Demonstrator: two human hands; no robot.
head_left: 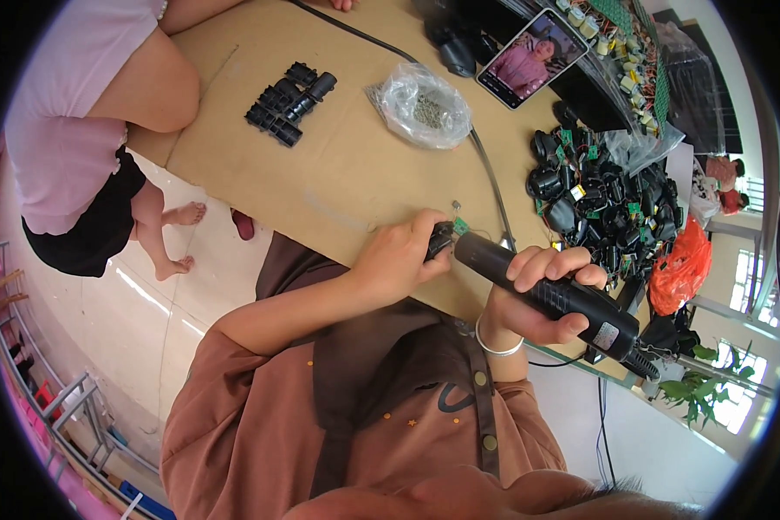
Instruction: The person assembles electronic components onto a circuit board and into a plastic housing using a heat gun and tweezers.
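Note:
My left hand (392, 263) pinches a small black plastic housing (439, 241) near the table's front edge. A small green circuit board (460, 226) shows at the housing's far side, with thin wires by it. My right hand (513, 314) is wrapped round a thick black electric screwdriver (542, 290). The tool lies nearly level, its front end pointing left at the housing, and its cord leaves from the back end. Whether its bit touches the housing I cannot tell.
A clear plastic bag (425, 108) of small metal screws sits mid-table, beside a black cable (487, 165). Several black parts (290, 106) stand grouped farther left. On the right are a heap of black housings (602, 195), a phone (533, 59) and a red bag (680, 269). Another person (87, 65) sits left.

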